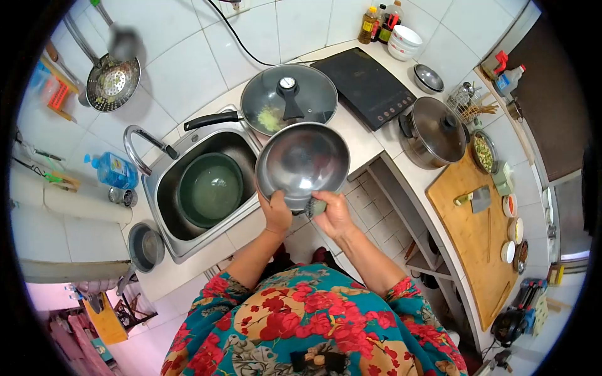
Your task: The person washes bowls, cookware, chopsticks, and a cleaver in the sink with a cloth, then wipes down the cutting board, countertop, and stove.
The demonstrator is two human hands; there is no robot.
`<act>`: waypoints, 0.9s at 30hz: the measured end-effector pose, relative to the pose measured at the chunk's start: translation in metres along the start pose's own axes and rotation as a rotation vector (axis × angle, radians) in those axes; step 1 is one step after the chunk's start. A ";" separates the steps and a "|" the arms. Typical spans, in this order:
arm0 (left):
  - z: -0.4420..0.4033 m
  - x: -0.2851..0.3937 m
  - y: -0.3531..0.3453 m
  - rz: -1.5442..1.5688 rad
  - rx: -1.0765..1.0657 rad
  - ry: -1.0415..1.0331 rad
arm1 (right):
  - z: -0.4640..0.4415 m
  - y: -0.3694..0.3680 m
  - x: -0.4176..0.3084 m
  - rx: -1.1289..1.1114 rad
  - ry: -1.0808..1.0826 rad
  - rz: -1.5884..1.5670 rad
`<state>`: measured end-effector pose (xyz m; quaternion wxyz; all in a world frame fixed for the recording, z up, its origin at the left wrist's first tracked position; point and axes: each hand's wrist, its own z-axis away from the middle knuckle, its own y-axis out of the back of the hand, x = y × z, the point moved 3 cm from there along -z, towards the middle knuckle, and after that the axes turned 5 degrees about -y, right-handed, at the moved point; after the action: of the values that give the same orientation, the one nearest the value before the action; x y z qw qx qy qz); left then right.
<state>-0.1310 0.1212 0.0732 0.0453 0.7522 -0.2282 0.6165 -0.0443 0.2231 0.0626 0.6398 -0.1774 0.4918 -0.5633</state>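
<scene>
A shiny metal bowl [302, 156] is tilted toward me in front of my body. My left hand [276, 212] grips its lower left rim, the fingers hidden behind it. At the lower right rim, my right hand [332, 212] is closed on a small grey-green scrubbing pad [317, 205] that touches the bowl. Just behind the bowl stands a pan with a glass lid [251, 103], something pale yellow-green showing through the glass. To the left, a green basin [211, 190] with water sits in the steel sink [168, 199].
A black induction cooker [364, 84] and a lidded pot [433, 133] stand on the right. Beyond them lies a wooden board [467, 238] with a cleaver [480, 199]. The faucet [141, 147] rises behind the sink. A grey pot [145, 247] sits at its left.
</scene>
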 end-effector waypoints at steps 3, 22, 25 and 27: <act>-0.002 -0.002 0.007 0.034 0.014 0.028 | 0.016 -0.013 0.012 -0.021 -0.046 0.021; -0.012 0.010 -0.018 1.351 -0.470 1.092 | 0.071 -0.137 -0.067 -0.146 1.201 1.158; -0.014 -0.012 -0.006 1.465 -0.282 1.165 | 0.057 -0.136 -0.069 -0.080 1.177 1.301; -0.014 -0.016 0.000 1.335 -0.336 1.092 | 0.050 -0.128 -0.067 -0.161 0.776 1.376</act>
<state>-0.1461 0.1310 0.0612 -0.1118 0.0448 -0.6547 0.7462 -0.0646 0.2282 0.2145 0.6122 0.3297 0.7182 -0.0258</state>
